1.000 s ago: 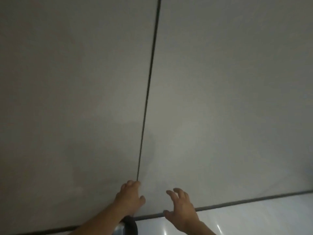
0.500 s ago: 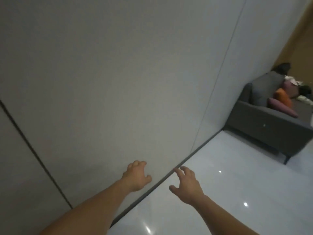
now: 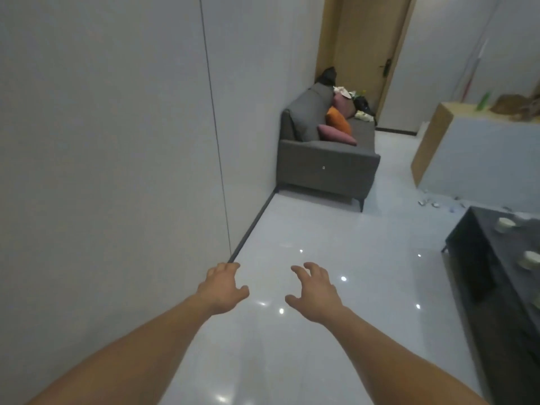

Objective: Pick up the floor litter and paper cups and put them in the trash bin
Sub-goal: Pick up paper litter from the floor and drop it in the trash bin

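Note:
My left hand (image 3: pixel 223 289) and my right hand (image 3: pixel 317 292) are stretched out in front of me over the glossy white floor, fingers loosely spread, holding nothing. Small bits of litter (image 3: pixel 432 202) lie scattered on the floor far ahead on the right, below a white cabinet. Two paper cups (image 3: pixel 505 224) (image 3: pixel 529 260) stand on the dark low table (image 3: pixel 479 247) at the right edge. No trash bin is in view.
A grey wall (image 3: pixel 117 141) runs along my left. A grey sofa (image 3: pixel 327 159) with pink and orange cushions stands against it ahead, a wooden door (image 3: pixel 368 48) behind it. A white and wood cabinet (image 3: pixel 473 153) stands at the right.
The view has swung right from the bare wall to the room, so the sofa, door, cabinet and table have come into sight. Both hands stay out in front, holding nothing.

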Available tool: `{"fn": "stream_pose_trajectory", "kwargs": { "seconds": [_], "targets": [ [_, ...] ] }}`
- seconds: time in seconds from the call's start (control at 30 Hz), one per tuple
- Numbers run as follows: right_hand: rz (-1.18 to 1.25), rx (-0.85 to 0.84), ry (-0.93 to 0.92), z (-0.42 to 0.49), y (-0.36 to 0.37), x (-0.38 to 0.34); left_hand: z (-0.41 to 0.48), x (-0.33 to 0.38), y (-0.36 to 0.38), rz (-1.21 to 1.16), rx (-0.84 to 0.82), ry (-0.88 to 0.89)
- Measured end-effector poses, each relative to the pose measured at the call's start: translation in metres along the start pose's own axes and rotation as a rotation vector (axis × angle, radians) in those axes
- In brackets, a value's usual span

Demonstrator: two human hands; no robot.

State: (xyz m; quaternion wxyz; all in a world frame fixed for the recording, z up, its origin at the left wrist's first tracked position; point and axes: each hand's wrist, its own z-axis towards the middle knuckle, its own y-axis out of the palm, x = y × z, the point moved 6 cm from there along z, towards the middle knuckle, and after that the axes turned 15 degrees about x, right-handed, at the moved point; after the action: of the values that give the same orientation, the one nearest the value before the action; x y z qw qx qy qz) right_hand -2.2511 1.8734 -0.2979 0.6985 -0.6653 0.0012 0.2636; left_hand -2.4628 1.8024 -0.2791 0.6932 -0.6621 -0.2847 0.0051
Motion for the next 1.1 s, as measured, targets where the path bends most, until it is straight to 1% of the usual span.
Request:
{"fn": "stream_pose_trajectory", "kwargs": {
  "seconds": [0.13,0.33,0.5,0.7,0.9,1.1],
  "targets": [
    [-0.021,0.011,0.126,0.025,-0.009,0.056,0.043,0.053,0.024,0.008,-0.057,0.097],
    [-0.055,0.012,0.248,0.08,-0.01,0.11,0.135,0.11,0.06,0.001,-0.117,0.211],
    [-0.082,0.061,0.365,0.144,-0.025,0.154,0.225,0.168,0.079,-0.047,-0.154,0.319],
    [-0.056,0.117,0.524,0.205,-0.033,0.204,0.314,0.233,0.105,-0.035,-0.212,0.445],
    [-0.066,0.142,0.61,0.26,-0.043,0.289,0.375,0.327,0.152,-0.012,-0.276,0.538],
    [-0.043,0.163,0.609,0.33,-0.071,0.388,0.426,0.427,0.193,0.022,-0.285,0.552]
  ]
}}
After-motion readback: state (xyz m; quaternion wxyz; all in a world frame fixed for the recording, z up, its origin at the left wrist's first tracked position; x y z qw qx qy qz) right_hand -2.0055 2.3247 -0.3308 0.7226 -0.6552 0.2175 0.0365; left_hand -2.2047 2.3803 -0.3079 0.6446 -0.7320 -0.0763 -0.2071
